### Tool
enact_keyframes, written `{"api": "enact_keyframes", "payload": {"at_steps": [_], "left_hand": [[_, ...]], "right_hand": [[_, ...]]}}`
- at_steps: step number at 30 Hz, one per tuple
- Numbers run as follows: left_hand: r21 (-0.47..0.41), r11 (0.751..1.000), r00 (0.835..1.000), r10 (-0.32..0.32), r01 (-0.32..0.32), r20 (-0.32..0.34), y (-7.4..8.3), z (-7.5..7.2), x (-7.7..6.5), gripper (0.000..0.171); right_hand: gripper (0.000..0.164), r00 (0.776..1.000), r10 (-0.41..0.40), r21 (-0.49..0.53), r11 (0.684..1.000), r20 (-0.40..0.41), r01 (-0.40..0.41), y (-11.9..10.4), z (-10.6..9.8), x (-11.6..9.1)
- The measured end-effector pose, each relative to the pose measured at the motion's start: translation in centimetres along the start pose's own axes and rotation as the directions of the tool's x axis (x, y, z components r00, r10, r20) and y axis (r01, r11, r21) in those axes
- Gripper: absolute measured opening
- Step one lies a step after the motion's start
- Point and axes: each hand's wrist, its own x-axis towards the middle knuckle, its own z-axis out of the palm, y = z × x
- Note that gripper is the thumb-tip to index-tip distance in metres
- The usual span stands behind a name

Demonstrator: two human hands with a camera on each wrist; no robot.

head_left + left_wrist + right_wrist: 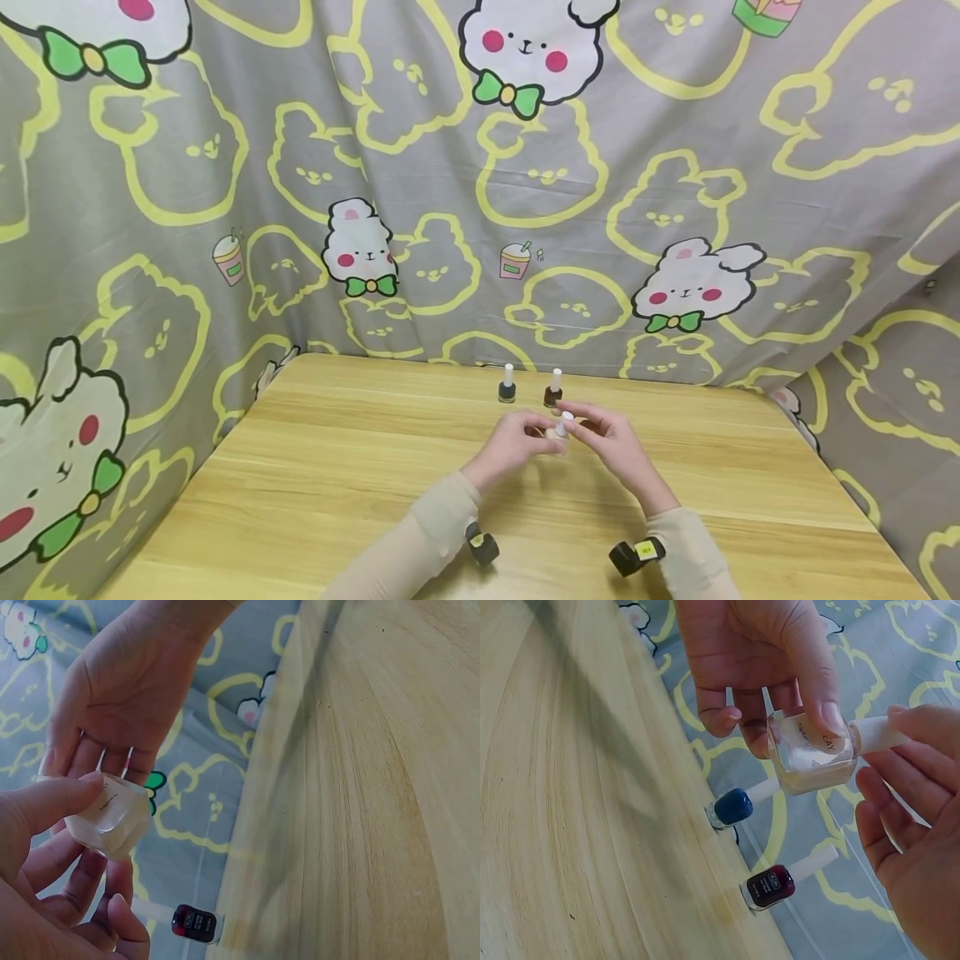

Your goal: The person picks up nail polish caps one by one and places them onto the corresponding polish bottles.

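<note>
Held up over the table is a pale, creamy-white nail polish bottle (814, 761) with a white cap (879, 733). My left hand (519, 443) pinches its glass body, the thumb lying across the printed label. At the other end, my right hand (609, 437) grips the cap between thumb and fingers. In the left wrist view the bottle (112, 817) shows its base and front, while the cap is hidden. Just beyond the hands stand a dark blue nail polish bottle (507, 390) and a dark red one (553, 395), both upright with white caps.
The wood-grain table (300, 483) has its far edge just behind the two standing bottles. A grey patterned curtain (450, 183) hangs behind and along both sides. Black wrist cameras sit on the left sleeve (442, 508) and right sleeve (682, 542).
</note>
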Motion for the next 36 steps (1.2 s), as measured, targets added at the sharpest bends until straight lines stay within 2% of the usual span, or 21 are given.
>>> {"api": "enact_keyframes", "payload": {"at_steps": [3, 7, 16, 21, 27, 36], "left_hand": [[-0.001, 1.000, 1.000, 0.004, -0.004, -0.004, 0.0, 0.0, 0.0, 0.023], [0.002, 1.000, 1.000, 0.016, -0.016, -0.010, 0.1, -0.1, 0.0, 0.022], [0.023, 0.999, 0.999, 0.034, -0.034, -0.017, 0.3, 0.1, -0.2, 0.026], [0.039, 0.999, 0.999, 0.035, -0.034, -0.015, 0.4, 0.2, -0.3, 0.028], [0.062, 0.997, 0.999, 0.044, -0.043, -0.019, 0.4, 0.4, -0.3, 0.028], [0.056, 0.998, 0.999, 0.037, -0.036, -0.025, 0.2, 0.4, -0.3, 0.029]], "right_hand": [[0.038, 0.999, -0.026, 0.034, 0.999, 0.035, 0.025, 0.1, 0.0, 0.1], [0.035, 0.999, -0.034, 0.033, 0.999, 0.032, 0.033, 0.1, 0.1, 0.1], [0.026, 0.996, -0.011, -0.034, 0.999, -0.085, 0.008, 0.3, 0.3, 0.1], [0.019, 0.991, 0.014, -0.026, 0.999, -0.135, -0.018, 0.3, 0.5, 0.1], [0.016, 0.985, 0.008, 0.000, 1.000, -0.174, -0.008, 0.2, 0.9, 0.2], [0.020, 0.981, 0.052, 0.039, 0.998, -0.188, -0.045, 0.1, 1.0, 0.2]]}}
